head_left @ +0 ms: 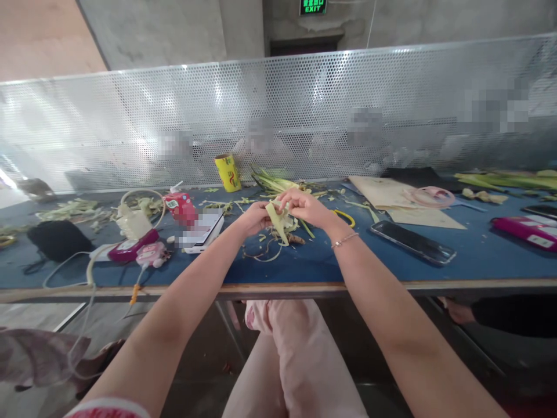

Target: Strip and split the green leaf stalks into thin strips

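A pale green strip of leaf or husk (277, 224) hangs between my two hands above the blue table top (287, 267). My left hand (256, 218) is closed on its left edge, fingertips partly hidden behind it. From the other side, my right hand (308, 209) pinches the upper part with bent fingers. Just under the hands lie shredded plant scraps, thin fibres and a brownish root-like piece (296, 239). Behind them is a bundle of long green leaves (274, 183).
Left of my hands are a yellow tube (228, 173), a red carton (181, 209), a phone on a white device (204, 227) and a cabled power strip (130, 247). To the right lie a black phone (413, 242), cardboard (391, 194) and a purple box (528, 232). A perforated metal screen (304, 87) stands behind.
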The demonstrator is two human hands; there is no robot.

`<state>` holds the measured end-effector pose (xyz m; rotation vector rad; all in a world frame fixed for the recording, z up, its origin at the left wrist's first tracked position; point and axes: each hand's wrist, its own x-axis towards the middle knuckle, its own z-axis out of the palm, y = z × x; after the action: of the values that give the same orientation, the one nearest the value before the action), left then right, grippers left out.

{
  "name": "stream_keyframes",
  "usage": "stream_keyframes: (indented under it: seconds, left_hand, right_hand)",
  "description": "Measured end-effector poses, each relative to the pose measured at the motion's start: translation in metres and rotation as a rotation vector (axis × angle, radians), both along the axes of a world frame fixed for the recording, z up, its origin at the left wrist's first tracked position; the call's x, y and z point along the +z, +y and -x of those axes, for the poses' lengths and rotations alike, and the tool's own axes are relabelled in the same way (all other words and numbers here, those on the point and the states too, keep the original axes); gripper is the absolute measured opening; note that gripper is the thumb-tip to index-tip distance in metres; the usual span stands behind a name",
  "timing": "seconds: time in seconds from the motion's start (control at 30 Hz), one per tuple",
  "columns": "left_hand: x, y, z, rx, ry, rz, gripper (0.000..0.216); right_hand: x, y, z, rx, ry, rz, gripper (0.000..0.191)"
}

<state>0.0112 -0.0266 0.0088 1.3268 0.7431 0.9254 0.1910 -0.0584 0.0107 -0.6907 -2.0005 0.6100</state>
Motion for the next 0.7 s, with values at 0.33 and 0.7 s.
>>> stream_keyframes:
  seconds: [0.33,0.7]
  left_hand:
    - [-0.003,0.007,0.005,-0.015,0.037,0.059,0.007]
    - [-0.001,0.012,0.007,0.071,0.001,0.106,0.017]
  right_hand:
    - [-0.009,-0.001,0.007,-0.070,-0.440,-0.137,0.022]
    - [-0.013,0.003,0.007,-0.054,-0.377,-0.248,0.026]
